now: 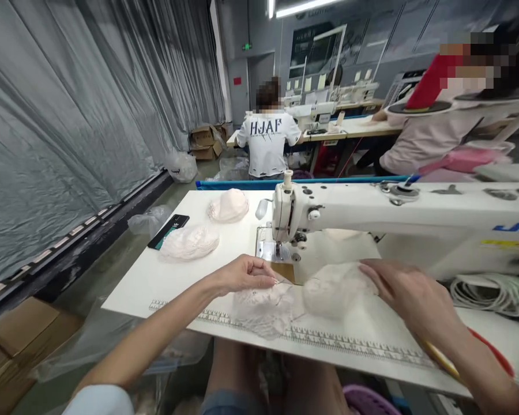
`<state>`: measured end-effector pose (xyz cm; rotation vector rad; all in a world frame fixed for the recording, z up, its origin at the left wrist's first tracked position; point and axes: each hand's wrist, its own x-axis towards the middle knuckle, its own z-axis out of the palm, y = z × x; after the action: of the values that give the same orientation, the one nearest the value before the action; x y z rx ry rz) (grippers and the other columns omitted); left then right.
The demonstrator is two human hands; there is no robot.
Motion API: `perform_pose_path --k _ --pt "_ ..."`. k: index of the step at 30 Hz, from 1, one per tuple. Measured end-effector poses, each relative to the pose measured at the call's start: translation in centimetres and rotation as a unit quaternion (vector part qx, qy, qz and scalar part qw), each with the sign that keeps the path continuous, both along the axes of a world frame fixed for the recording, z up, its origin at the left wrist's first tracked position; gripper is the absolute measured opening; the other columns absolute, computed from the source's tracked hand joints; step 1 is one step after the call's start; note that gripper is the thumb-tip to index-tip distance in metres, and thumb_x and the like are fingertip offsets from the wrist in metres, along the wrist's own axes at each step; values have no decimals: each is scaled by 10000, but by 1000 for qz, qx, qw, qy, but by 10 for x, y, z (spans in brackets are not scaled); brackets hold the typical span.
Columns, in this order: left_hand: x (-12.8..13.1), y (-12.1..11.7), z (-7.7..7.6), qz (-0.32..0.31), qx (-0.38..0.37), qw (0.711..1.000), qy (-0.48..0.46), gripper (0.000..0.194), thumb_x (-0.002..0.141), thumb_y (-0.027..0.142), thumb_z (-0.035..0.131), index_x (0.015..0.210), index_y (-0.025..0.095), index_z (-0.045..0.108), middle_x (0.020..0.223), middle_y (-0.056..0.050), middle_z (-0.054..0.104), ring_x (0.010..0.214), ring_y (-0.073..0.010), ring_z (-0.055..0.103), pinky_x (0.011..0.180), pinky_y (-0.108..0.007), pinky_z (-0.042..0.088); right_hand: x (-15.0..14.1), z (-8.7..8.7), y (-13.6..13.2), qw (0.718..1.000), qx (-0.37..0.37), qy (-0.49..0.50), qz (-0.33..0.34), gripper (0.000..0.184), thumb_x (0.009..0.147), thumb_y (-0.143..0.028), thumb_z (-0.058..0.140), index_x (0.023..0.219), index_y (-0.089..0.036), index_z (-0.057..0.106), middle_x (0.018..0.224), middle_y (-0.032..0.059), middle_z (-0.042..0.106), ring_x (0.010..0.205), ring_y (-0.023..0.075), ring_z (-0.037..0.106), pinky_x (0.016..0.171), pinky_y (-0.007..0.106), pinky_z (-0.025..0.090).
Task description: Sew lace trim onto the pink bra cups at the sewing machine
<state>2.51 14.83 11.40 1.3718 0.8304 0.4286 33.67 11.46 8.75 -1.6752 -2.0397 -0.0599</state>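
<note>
My left hand (249,273) pinches the upper edge of a pale lace piece (263,311), which hangs over the table's ruler marking just in front of the sewing machine's needle area (278,249). To the right lies a sheer whitish fabric piece (339,291), its edge held under the closed fingers of my right hand (409,288), which is slightly blurred. A thin thread seems to run between the two pieces. The white sewing machine (350,210) stands behind both hands, and neither piece is under its presser foot.
On the table's left are a pale pink moulded cup piece (229,206), a bunched lace piece (189,243) and a dark phone (168,231). Coiled white cord (493,297) sits at right. Two people work beyond the machine; cardboard boxes (26,334) stand on the floor.
</note>
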Motion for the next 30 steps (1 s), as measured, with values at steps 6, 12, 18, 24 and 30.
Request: perform_pose_path --k 6,12,18,24,30 --pt "1 18 20 -122 39 992 -4 230 732 343 706 820 133 674 747 -27 661 704 -108 591 680 -219 444 -63 2 1 943 -119 96 296 638 789 -579 577 1292 -205 455 1248 120 559 1134 272 512 910 397 433" --pt "-17 29 37 -64 219 971 66 177 771 300 667 798 129 705 790 -54 684 760 -144 618 709 -236 466 -79 29 20 942 -104 124 293 279 921 -381 469 769 -170 566 743 29 606 679 156 549 688 293 404" --pt "-27 -1 -24 -79 441 887 110 193 873 162 516 825 174 703 799 -36 728 741 -137 658 869 -308 450 -81 7 -10 938 15 -89 334 318 958 -149 353 692 -174 527 678 16 551 563 123 447 640 295 322" --pt "-32 -46 -59 -83 595 778 185 222 896 79 426 918 161 631 1000 -47 686 916 -137 626 943 -339 381 -88 -17 -27 917 -129 -11 377 237 958 -290 410 851 -180 590 807 52 605 687 155 554 627 271 387" --pt "-11 -63 -72 -68 639 742 190 150 895 114 457 936 156 595 945 -34 673 903 -134 603 873 -312 396 -109 -19 -14 939 -124 -46 319 254 906 -86 364 960 -203 583 912 50 588 661 137 553 536 226 354"
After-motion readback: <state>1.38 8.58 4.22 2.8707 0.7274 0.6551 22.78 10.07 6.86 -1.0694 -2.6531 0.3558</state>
